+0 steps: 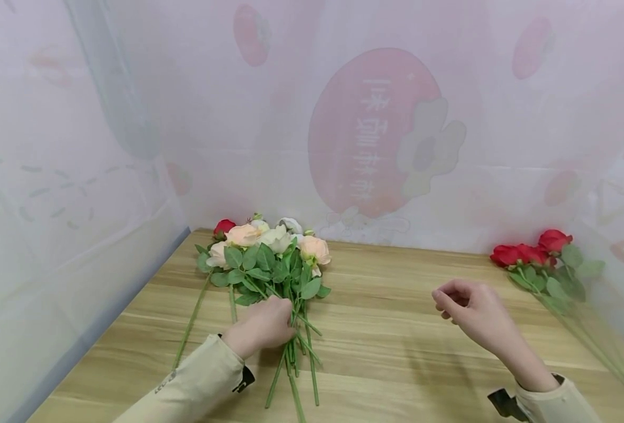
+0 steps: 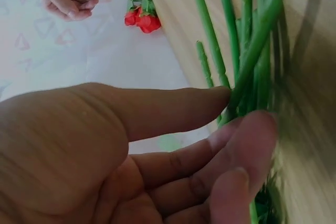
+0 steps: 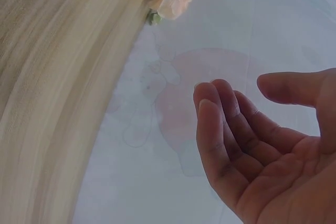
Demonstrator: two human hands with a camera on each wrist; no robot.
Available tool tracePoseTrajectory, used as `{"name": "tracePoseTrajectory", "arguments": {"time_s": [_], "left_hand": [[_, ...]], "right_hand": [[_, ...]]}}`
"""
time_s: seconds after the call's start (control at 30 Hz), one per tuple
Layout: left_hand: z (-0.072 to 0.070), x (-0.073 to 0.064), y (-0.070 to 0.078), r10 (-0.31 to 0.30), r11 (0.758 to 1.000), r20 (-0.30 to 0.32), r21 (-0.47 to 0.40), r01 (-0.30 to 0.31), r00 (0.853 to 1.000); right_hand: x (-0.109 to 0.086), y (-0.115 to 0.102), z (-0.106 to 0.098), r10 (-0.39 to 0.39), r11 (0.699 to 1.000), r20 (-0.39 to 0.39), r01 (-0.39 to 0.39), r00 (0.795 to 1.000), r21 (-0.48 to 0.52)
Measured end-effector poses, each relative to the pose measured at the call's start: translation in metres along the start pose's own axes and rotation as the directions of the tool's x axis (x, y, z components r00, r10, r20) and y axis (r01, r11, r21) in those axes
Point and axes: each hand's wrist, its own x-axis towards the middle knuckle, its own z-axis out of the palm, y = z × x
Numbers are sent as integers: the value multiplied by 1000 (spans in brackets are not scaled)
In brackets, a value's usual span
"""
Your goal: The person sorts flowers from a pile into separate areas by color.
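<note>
Left hand has thumb and fingers closed on the green stems just below the leaves; right hand is up over the table, fingers loosely bent, holding nothing. Head cam only gives me the back of the left hand; left wrist cam shows the thumb tip and fingertips meeting at the stems, plus small bumps along them. Right wrist cam shows me the gap between right thumb and fingertips, which I can't read as well from the head; of the flower bunch it catches just a few blooms and leaves at the top edge. Full bunch is in head view only: lying at table left, blooms toward the back wall, stems toward me. Blooms are peach and creamy white, one red rose at the back left, full green leaves beneath. Stems cross under the hand and fan out at uneven lengths; one stem angles off well left, down to the left sleeve. Far right, red roses lie apart, their stems ghosted in my head feed.
</note>
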Motion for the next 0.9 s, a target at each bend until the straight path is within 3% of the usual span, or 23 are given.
{"name": "tracePoseTrajectory", "arguments": {"time_s": [0.33, 0.6, 0.77, 0.9], "left_hand": [[1, 2, 1, 0, 1000, -47, 2, 0, 999], [-8, 1, 2, 65, 994, -100, -82, -73, 993], [-8, 5, 3, 130, 963, -209, -206, -174, 969], [-9, 6, 8, 156, 904, -273, -348, -249, 949]], "right_hand": [[-1, 0, 1, 0, 1000, -3, 0, 1000, -1], [-1, -1, 1, -2, 1000, -7, 2, 1000, -11], [-2, -3, 2, -3, 1000, 2, 3, 1000, 7], [-2, -4, 6, 12, 997, 34, -15, 999, 80]]}}
